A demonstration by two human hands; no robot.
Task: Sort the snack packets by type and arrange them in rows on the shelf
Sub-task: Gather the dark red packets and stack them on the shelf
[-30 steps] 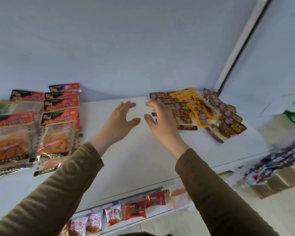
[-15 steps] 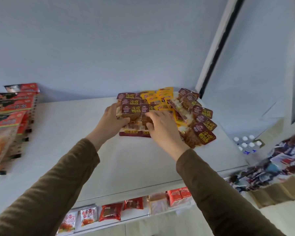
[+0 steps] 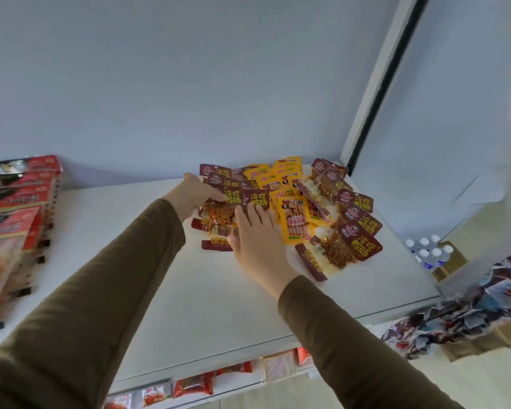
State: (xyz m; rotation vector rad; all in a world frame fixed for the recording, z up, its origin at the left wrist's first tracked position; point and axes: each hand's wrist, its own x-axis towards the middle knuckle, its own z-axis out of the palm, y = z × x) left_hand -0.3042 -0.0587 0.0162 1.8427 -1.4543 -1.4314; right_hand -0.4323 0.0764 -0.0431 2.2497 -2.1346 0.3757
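A pile of small snack packets lies at the back right of the white top shelf (image 3: 189, 290): maroon packets (image 3: 359, 240) with yellow print and yellow packets (image 3: 294, 219) mixed together. My left hand (image 3: 194, 194) grips the left edge of a small stack of maroon packets (image 3: 222, 214), thumb on top. My right hand (image 3: 255, 237) lies flat with straight fingers on the right side of that stack, pressing it. Large red packets (image 3: 15, 202) stand in rows at the shelf's left end.
A lower shelf (image 3: 242, 388) at the bottom holds a row of small red and white packets. To the right, a cardboard box of crumpled packets (image 3: 469, 320) and a case of water bottles (image 3: 428, 252) stand on the floor. A wall rises behind the shelf.
My view swung right toward the small packets. Both hands went from hovering over bare shelf onto the maroon stack; the left now grips it and the right presses on it.
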